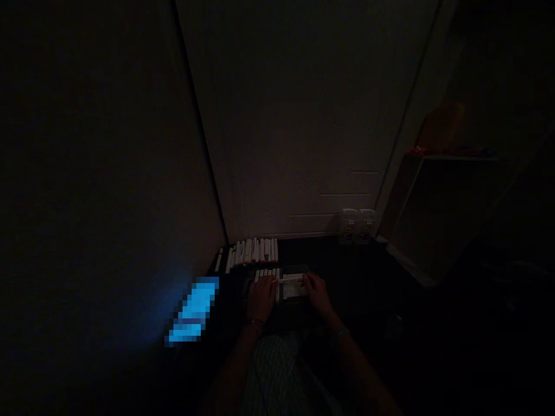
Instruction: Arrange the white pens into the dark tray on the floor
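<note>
Dark table (329, 260), tray (297, 268) of markers (263, 273); hands (262, 296) (318, 292) pinch 1 white marker (289, 280) above.

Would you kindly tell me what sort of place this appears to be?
Probably a dimly lit room with a desk-like work area: a dark tabletop by a wall, bearing a row of white marker-like sticks and two clear containers.

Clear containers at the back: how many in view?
2. The left container stands on the dark tabletop near the back wall, beyond the right hand; the right container is beside it. More may be hidden in the dark.
</note>
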`<state>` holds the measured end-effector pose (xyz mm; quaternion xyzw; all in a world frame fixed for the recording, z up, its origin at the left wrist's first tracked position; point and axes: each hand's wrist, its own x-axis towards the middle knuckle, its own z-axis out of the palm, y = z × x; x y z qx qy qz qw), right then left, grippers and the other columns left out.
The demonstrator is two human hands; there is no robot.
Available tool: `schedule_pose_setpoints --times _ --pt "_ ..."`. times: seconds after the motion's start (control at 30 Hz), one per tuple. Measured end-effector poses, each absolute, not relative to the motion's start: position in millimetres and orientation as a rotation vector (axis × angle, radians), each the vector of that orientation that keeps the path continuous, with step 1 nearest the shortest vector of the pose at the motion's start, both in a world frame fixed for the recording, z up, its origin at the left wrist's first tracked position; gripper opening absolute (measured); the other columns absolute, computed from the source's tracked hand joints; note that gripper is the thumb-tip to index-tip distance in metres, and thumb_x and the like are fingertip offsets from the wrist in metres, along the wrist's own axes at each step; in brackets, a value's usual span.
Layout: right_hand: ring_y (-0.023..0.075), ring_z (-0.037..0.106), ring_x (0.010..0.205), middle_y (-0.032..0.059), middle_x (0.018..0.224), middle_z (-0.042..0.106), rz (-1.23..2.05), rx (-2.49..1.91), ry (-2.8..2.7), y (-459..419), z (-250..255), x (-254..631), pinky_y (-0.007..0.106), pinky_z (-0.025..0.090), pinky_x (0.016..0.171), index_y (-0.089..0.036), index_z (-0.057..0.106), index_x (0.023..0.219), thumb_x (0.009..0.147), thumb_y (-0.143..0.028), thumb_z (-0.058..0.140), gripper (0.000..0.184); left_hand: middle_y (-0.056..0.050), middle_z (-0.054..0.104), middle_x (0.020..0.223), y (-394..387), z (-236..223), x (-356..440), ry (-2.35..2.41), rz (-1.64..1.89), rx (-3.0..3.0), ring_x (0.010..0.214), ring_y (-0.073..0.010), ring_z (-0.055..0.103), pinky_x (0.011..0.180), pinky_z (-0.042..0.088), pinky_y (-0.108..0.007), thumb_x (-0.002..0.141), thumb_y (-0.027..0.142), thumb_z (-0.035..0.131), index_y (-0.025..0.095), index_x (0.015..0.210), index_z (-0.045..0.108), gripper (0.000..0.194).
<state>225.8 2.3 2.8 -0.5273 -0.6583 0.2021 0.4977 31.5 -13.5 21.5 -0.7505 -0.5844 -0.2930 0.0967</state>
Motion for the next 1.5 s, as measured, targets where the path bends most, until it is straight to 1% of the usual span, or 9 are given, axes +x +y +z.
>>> schedule_pose_setpoints --times 0.2,0.4,0.5,0.63,0.7,0.87,1.13,1.33,1.5 --pt "0.0159 0.056 0.078 0.0035 0.079 0.063 0.509 -1.26 -1.573 1.9 4.2 225.1 0.025 0.04 0.073 -0.02 0.063 0.078 0.088 -0.045 0.035 0.04 -0.005 0.063 0.097 -13.1 20.5 32.2 -1.722 -0.874 -2.207 0.092 -0.0176 0.055 0.078 0.035 -0.032 0.091 0.029 0.028 0.021 0.098 0.056 0.03" --pt "0.0158 0.055 0.074 0.0035 0.074 0.063 0.528 -1.287 -1.547 4.1 1.1 225.9 0.025 0.04 0.07 -0.019 0.063 0.071 0.087 -0.049 0.035 0.044 -0.005 0.063 0.092 -12.2 18.6 32.1 -1.701 -0.814 -2.217 0.087 -0.0178 0.056 0.076 0.036 -0.033 0.091 0.028 0.026 0.02 0.096 0.056 0.031" --pt "0.0163 0.056 0.075 0.0041 0.075 0.063 0.539 -1.285 -1.544 4.9 -0.4 225.8 0.025 0.041 0.069 -0.019 0.064 0.073 0.087 -0.05 0.035 0.045 -0.006 0.063 0.094 -13.0 17.7 32.4 -1.69 -0.818 -2.215 0.089 -0.0182 0.056 0.08 0.036 -0.033 0.091 0.027 0.027 0.019 0.098 0.056 0.031" --pt "0.016 0.057 0.074 0.0044 0.077 0.064 0.527 -1.262 -1.519 5.3 -1.0 225.0 0.025 0.041 0.068 -0.019 0.064 0.077 0.087 -0.051 0.033 0.046 -0.008 0.062 0.099 -14.7 17.2 33.1 -1.629 -0.836 -2.248 0.097 -0.0203 0.054 0.085 0.036 -0.035 0.088 0.036 0.034 0.018 0.101 0.055 0.03" --pt "0.016 0.057 0.073 0.0045 0.077 0.064 0.519 -1.257 -1.519 5.5 -1.0 224.8 0.025 0.041 0.068 -0.019 0.064 0.079 0.087 -0.051 0.032 0.046 -0.008 0.062 0.099 -14.9 17.3 33.1 -1.613 -0.83 -2.266 0.097 -0.0205 0.054 0.085 0.036 -0.035 0.088 0.037 0.035 0.018 0.101 0.055 0.03" --pt "0.0165 0.056 0.076 0.0045 0.079 0.064 0.489 -1.252 -1.562 4.9 -0.8 226.2 0.026 0.041 0.072 -0.019 0.065 0.085 0.089 -0.047 0.032 0.043 -0.008 0.062 0.102 -14.3 18.9 33.1 -1.631 -0.866 -2.281 0.096 -0.0194 0.054 0.084 0.037 -0.034 0.09 0.031 0.031 0.019 0.103 0.053 0.029" --pt "0.0167 0.056 0.08 0.0041 0.082 0.064 0.501 -1.269 -1.569 5.9 -3.3 228.0 0.026 0.04 0.075 -0.02 0.063 0.08 0.087 -0.049 0.035 0.041 -0.007 0.062 0.102 -14.8 21.4 34.8 -1.649 -0.869 -2.254 0.097 -0.0198 0.054 0.084 0.036 -0.035 0.091 0.031 0.028 0.02 0.102 0.053 0.03" --pt "0.0167 0.056 0.074 0.0039 0.076 0.063 0.53 -1.275 -1.537 4.5 0.0 226.2 0.025 0.041 0.07 -0.021 0.064 0.076 0.086 -0.049 0.037 0.04 -0.008 0.062 0.099 -15.7 22.2 35.5 -1.662 -0.847 -2.236 0.095 -0.0199 0.055 0.081 0.037 -0.034 0.089 0.03 0.03 0.02 0.099 0.054 0.028" --pt "0.0161 0.056 0.075 0.0035 0.077 0.063 0.504 -1.24 -1.561 3.5 0.4 226.3 0.025 0.04 0.071 -0.019 0.063 0.078 0.088 -0.046 0.035 0.04 -0.008 0.062 0.097 -15.6 23.5 35.8 -1.678 -0.811 -2.224 0.094 -0.0196 0.054 0.081 0.036 -0.034 0.09 0.027 0.028 0.019 0.099 0.054 0.029"
